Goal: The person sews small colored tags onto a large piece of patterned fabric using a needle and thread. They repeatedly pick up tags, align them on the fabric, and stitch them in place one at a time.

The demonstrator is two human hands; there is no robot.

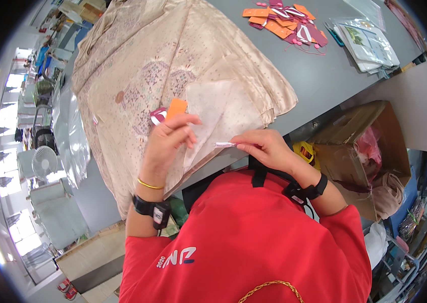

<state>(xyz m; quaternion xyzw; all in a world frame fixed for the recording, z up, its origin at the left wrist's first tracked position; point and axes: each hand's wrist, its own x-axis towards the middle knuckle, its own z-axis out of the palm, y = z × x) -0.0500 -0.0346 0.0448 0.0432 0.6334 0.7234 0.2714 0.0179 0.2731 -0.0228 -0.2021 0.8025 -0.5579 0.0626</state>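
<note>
A beige satin garment (122,70) with small dots and floral patterning lies spread over the grey table. Its paler, sheer-looking panel (208,108) is folded out toward me. My left hand (169,135) is raised above it, fingers apart and slightly blurred. Just beyond those fingers are an orange tag (177,107) and a maroon-and-white tag (158,116); whether the hand touches them I cannot tell. Near the garment's front edge, my right hand (265,147) pinches a small, slim white piece with a purple end (225,145).
More orange and maroon tags (286,22) lie heaped at the table's far side. Right of them sits a stack of clear plastic packets (365,44). An open cardboard box (355,151) holding pink plastic stands at my right. Clear plastic sheeting (69,136) hangs along the left edge.
</note>
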